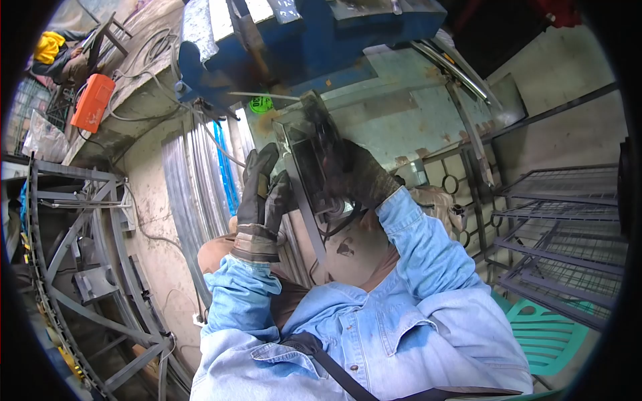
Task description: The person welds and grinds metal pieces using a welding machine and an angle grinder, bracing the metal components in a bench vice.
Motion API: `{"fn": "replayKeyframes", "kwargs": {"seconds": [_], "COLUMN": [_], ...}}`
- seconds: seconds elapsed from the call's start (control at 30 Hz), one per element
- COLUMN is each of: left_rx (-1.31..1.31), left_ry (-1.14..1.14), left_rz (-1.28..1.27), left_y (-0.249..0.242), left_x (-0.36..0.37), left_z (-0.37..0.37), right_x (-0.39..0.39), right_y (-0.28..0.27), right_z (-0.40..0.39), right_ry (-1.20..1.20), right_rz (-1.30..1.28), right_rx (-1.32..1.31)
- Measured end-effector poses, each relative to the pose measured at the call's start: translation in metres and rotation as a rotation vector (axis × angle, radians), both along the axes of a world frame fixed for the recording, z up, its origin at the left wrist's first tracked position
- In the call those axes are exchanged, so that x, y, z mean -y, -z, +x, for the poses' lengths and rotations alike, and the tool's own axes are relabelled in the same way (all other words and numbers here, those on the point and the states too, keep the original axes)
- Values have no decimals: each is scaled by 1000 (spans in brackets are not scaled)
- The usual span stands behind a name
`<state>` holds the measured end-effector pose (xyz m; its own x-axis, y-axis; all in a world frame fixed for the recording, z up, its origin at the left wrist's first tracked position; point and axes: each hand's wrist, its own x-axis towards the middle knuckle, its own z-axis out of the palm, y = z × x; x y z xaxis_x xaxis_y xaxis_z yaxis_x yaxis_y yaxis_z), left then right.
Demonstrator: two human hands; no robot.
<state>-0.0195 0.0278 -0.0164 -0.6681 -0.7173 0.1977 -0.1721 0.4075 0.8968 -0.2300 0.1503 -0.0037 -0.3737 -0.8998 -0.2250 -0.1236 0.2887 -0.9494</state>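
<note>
My left hand (262, 204), in a dark work glove, is raised with its fingers stretched up and its thumb apart. It is beside a long flat metal bar (304, 204) that slants down toward my lap. My right hand (361, 175), also gloved, is closed around a dark welding electrode holder (321, 120). A thin, pale electrode (277, 97) sticks out leftward from the holder's tip. Between my hands lies a dark, shaded metal frame (302, 157), partly covered by the right glove. A dark cable (334, 232) curves below the right hand.
A greenish metal sheet (428, 110) and a blue steel bench (294, 40) stand ahead. Long metal lengths (190, 180) lie at left, near an orange box-shaped machine (93, 102). Mesh racks (562, 230) and a green plastic chair (545, 331) are at right. Another person (60, 57) is far left.
</note>
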Motion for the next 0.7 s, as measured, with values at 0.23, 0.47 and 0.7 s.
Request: {"fn": "replayKeyframes", "kwargs": {"seconds": [0.23,0.47,0.7], "left_rx": [-107,-81,-82], "left_ry": [58,28,13], "left_rz": [243,225,296], "left_y": [-9,-6,-5], "left_x": [-13,-13,-13], "left_z": [2,1,1], "right_x": [1,2,3], "right_y": [-2,-2,-8], "right_z": [1,0,0], "right_ry": [28,47,16], "right_rz": [-38,-56,-24], "right_rx": [111,255,272]}}
